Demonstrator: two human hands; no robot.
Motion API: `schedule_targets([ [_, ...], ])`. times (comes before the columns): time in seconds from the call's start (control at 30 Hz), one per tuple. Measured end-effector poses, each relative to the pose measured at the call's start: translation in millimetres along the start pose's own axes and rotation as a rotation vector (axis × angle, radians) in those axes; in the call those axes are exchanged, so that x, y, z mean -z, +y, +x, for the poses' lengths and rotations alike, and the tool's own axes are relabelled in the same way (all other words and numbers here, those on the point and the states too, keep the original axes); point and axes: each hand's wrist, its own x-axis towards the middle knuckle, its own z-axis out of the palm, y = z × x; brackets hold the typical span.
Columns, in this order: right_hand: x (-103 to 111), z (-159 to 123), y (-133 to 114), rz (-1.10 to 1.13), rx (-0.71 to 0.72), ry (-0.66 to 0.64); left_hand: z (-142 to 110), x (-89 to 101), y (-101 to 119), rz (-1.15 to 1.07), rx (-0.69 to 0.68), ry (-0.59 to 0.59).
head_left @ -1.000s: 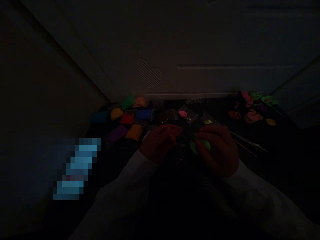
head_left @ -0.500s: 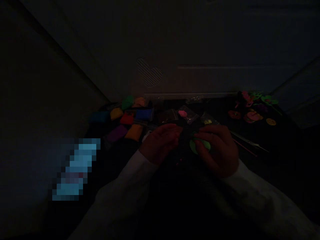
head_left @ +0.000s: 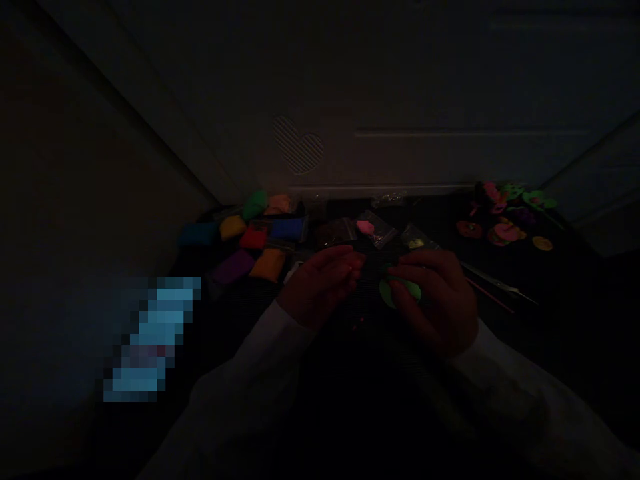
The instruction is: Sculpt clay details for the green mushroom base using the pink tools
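Across the dark bench (head_left: 369, 297), one blurred screen (head_left: 157, 337) glows at eight o'clock. Two hands are up: the left hand (head_left: 320, 287), at six, half curled, contents impossible to tell; the right hand (head_left: 440, 300), at four, pinched. One slim tool (head_left: 501, 286) lies at three, eight coloured packs (head_left: 254, 238) around nine. One green disc (head_left: 407, 292), at four, is gripped by the right hand. Two red specks (head_left: 361, 319) sit at five.
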Motion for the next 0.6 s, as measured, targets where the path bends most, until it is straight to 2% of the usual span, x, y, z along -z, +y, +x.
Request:
schedule_targets([
  [0.2,1.1,-0.2,-0.3,-0.002,0.009,0.001,0.0,-3.1,-1.5,0.024,0.003,0.034],
  [0.4,-0.8,1.2,-4.6,0.001,0.049,-0.007,-2.6,-5.1,-8.7,0.161,0.065,-0.006],
  [0.6,-3.1,0.8,-6.2,-0.038,0.079,-0.043,-4.8,-7.0,-9.6,0.273,0.056,-0.048],
])
